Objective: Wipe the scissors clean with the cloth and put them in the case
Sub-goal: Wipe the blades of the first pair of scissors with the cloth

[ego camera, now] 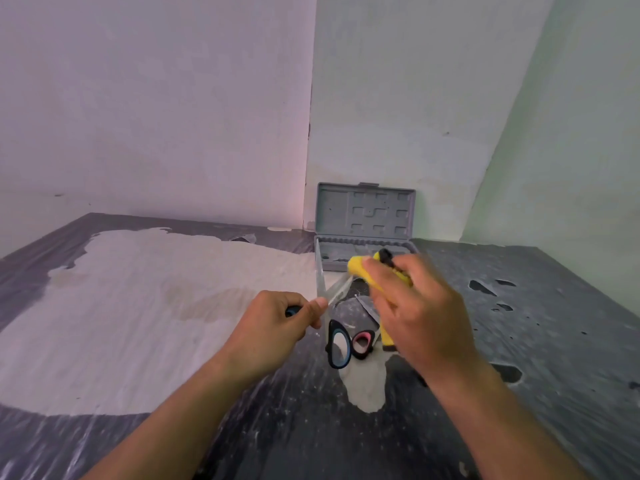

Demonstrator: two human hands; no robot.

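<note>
Mid-wipe: blades splayed, cloth coming in, case waiting open.

Worn dark tabletop w/ big pale bare patches [145,306] under everything. Grey moulded plastic case [365,216] at far corner, lid propped up against wall – prob. left open so scissors drop straight in. Right hand [420,317] curled round yellow cloth w/ black trim [358,266], bunched to make a pad, near blade tips; contact unclear, blurred. Left hand [277,320] gripping blue-handled steel scissors [323,289] by handle, thumb alongside pivot, blades held apart & pointing at case, likely to expose inner faces. Second pair, black handles w/ blue & pink loops [346,344], flat on table between hands, not yet wiped by look of it.
</note>
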